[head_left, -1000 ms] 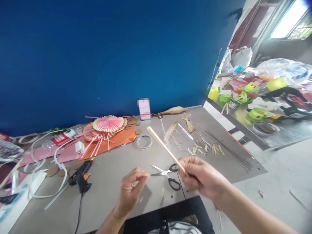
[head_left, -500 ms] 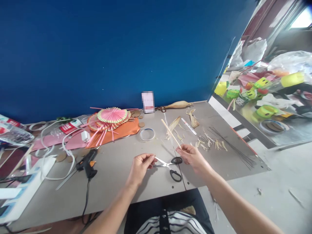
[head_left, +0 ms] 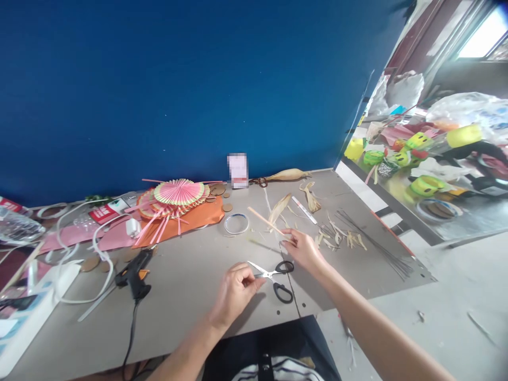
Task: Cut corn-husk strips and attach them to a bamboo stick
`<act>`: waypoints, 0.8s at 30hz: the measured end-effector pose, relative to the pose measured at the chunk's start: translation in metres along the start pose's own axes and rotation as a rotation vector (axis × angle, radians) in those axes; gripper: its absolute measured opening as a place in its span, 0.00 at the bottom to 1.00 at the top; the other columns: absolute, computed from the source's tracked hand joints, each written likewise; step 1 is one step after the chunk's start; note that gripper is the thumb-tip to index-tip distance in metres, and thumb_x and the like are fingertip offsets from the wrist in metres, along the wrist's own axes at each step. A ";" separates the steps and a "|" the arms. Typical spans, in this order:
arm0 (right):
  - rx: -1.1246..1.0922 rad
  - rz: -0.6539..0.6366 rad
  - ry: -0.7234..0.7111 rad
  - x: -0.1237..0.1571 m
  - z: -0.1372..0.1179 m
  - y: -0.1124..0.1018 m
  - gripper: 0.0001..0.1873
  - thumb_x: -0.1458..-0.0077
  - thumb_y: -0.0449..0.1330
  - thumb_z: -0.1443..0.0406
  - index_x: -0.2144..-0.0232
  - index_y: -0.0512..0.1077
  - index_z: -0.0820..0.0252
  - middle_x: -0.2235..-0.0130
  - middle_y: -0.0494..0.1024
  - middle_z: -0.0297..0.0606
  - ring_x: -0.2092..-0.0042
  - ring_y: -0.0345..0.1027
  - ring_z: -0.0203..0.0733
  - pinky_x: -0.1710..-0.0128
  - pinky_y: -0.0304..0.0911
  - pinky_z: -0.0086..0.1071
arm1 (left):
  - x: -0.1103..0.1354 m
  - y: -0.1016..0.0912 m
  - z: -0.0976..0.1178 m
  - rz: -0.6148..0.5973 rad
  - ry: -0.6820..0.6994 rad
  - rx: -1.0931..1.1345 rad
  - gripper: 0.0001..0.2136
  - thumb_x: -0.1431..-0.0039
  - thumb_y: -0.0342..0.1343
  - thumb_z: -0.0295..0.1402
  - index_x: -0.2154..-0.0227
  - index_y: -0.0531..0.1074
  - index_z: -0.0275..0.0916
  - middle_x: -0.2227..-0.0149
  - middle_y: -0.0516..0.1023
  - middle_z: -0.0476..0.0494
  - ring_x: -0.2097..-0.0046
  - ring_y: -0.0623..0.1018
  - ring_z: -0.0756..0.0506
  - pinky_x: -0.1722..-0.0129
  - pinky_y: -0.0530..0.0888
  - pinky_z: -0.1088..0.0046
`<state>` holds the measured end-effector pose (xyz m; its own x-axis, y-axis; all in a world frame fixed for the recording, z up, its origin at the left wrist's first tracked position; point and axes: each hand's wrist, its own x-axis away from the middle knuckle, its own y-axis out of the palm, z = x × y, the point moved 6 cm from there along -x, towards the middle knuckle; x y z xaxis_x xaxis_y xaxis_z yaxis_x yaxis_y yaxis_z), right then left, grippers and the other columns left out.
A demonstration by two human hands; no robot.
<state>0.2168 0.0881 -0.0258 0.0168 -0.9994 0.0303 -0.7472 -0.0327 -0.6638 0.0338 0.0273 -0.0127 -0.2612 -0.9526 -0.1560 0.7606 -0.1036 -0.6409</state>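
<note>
My right hand (head_left: 304,250) is closed in a pinch on the lower end of a thin wooden stick (head_left: 264,219), which points away to the left over the table. Near it, a blurred, thin greenish strip (head_left: 264,244) shows above the tabletop. My left hand (head_left: 238,290) has its thumb and fingers pressed together beside the blades of the black-handled scissors (head_left: 270,274). What those fingers hold, if anything, I cannot make out. The scissors lie with blades apart, the handles toward the right, and the left fingers cover part of one blade.
A tape ring (head_left: 236,224), a marker (head_left: 304,210), dried husks (head_left: 280,209), scraps and thin wires (head_left: 377,246) lie on the table. Pink paper fans (head_left: 180,193), a glue gun (head_left: 137,275), cables and a power strip (head_left: 35,317) are at left. A blue partition (head_left: 198,95) stands behind.
The stick has swung lower and further left as my right hand moved slightly left. My left hand has come nearer to me and over the scissor blades. A blurred greenish strip now shows.
</note>
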 end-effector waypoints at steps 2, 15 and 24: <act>0.214 -0.013 -0.047 -0.016 -0.008 0.009 0.20 0.52 0.51 0.64 0.55 0.64 0.54 0.74 0.71 0.33 0.72 0.63 0.37 0.72 0.52 0.27 | -0.007 -0.003 0.003 0.017 0.039 -0.024 0.10 0.47 0.48 0.35 0.75 0.71 0.37 0.75 0.69 0.47 0.72 0.69 0.51 0.72 0.65 0.77; 0.179 0.091 0.091 0.010 0.006 -0.004 0.09 0.52 0.50 0.62 0.75 0.68 0.60 0.76 0.71 0.34 0.74 0.64 0.35 0.75 0.53 0.25 | -0.082 0.007 -0.016 0.035 0.146 -0.202 0.10 0.46 0.45 0.29 0.66 0.71 0.38 0.65 0.71 0.44 0.63 0.72 0.48 0.61 0.67 0.72; 0.241 0.173 0.211 -0.024 0.012 -0.012 0.22 0.55 0.53 0.63 0.55 0.60 0.61 0.61 0.70 0.43 0.62 0.66 0.44 0.65 0.55 0.31 | -0.166 0.055 -0.012 -0.067 -0.074 -0.277 0.17 0.52 0.51 0.34 0.58 0.66 0.33 0.57 0.70 0.34 0.56 0.70 0.43 0.58 0.64 0.71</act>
<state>0.2335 0.1128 -0.0274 -0.2525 -0.9668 0.0394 -0.5485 0.1095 -0.8289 0.1115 0.1835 -0.0308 -0.2536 -0.9656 -0.0579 0.5489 -0.0943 -0.8305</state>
